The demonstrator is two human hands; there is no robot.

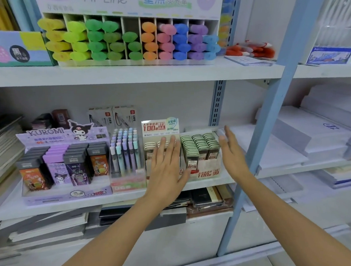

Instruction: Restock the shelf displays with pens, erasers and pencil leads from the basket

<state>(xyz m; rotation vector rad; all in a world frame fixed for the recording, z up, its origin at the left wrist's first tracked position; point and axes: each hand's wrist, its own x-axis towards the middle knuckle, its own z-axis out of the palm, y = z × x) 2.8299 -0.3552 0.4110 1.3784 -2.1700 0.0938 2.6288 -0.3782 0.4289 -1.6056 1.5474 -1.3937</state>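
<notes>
My left hand and right hand are flat, fingers straight, holding nothing, flanking the green-capped pencil-lead display at centre frame. I'd press evenly from both sides, squaring it without tipping.

We face white shop shelving.
A pale blue upright post splits our view into two bays; white shelf boards, a slotted metal rail on the grey back panel, even light.
</notes>
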